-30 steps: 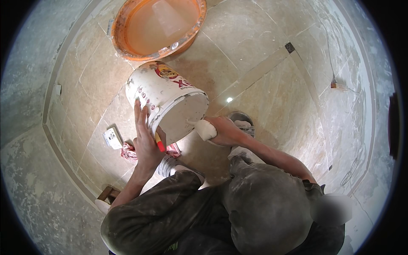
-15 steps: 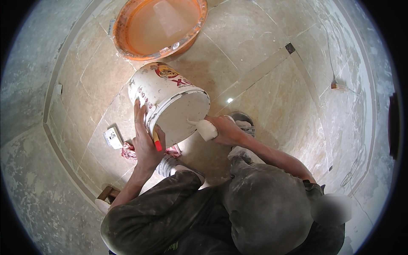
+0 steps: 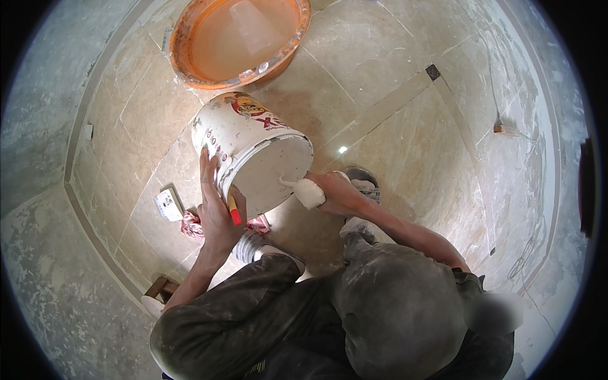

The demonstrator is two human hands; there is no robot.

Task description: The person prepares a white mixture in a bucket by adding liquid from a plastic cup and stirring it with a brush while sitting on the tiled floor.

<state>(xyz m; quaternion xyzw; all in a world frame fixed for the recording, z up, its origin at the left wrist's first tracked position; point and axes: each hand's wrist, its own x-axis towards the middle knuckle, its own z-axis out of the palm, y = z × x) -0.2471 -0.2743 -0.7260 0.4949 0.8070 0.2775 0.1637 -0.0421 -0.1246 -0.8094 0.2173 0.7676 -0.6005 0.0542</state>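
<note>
A white paint bucket (image 3: 237,130) with red and yellow print lies tilted, its round, whitish end facing me. My left hand (image 3: 218,212) grips the bucket's near left edge, fingers along the outer wall. Between its thumb and fingers a short yellow handle with a red end (image 3: 235,214) sticks out; the rest of that tool is hidden. At the right edge of the bucket my right hand (image 3: 339,192) is closed on a white, block-like piece (image 3: 309,194). A thin whitish curl reaches from that piece over the bucket's round end. I cannot make out what the piece is.
An orange basin (image 3: 180,66) of cloudy water, with a translucent container (image 3: 248,28) in it, stands beyond the bucket. A small white box (image 3: 168,204) and a red-and-white cloth (image 3: 191,227) lie left of my left hand. A cable plug (image 3: 500,128) lies far right. Tiled floor surrounds my feet.
</note>
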